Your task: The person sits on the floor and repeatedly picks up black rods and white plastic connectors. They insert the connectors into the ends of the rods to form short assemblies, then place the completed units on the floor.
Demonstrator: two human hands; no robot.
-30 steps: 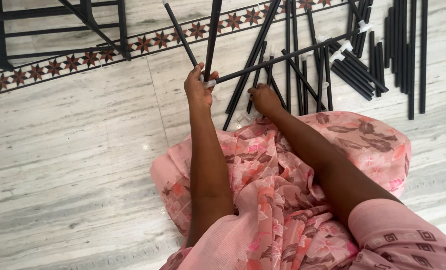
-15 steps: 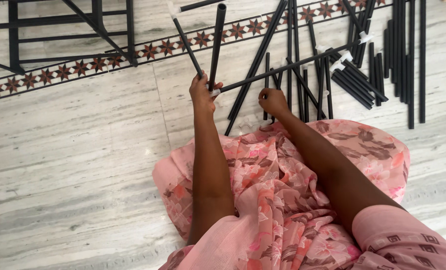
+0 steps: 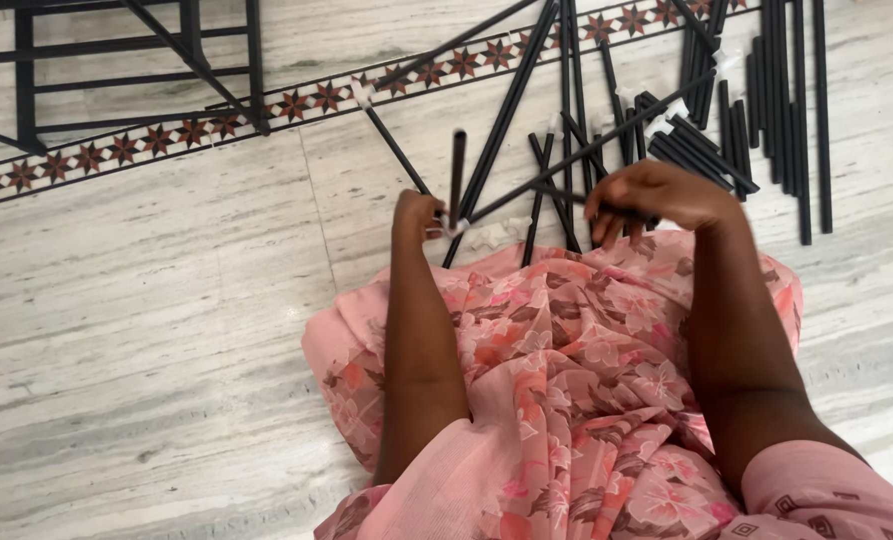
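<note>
**Head view: two hands at a junction of black rods**

Left hand (image 3: pixel 418 212): fingers curled shut around a white plastic connector (image 3: pixel 453 226) where thin black metal rods (image 3: pixel 456 165) meet. Three rods leave this connector: one short, near upright; one slanting up-left to a second white end piece (image 3: pixel 363 92); one long, slanting up-right.

Right hand (image 3: pixel 658 193): right of the connector, raised, fingers bent down and loosely closed on another black rod (image 3: pixel 566 192) that lies crosswise. How tight the grip is, cannot tell; motion blur.

Beyond the connector, up and right: a loose pile of black straight rods (image 3: pixel 766 100), round in section, matt, too overlapped to count; more than ten. Several carry white end pieces.

Up-left of the connector: one assembled black rod frame (image 3: pixel 191 60), square-cornered with diagonal braces.

Below the connector: pink floral cloth (image 3: pixel 566 360), thin, creased, over the lap.

Floor: pale grey veined marble (image 3: pixel 146 330), polished, with one inlaid border strip of dark red stars (image 3: pixel 116 148).
</note>
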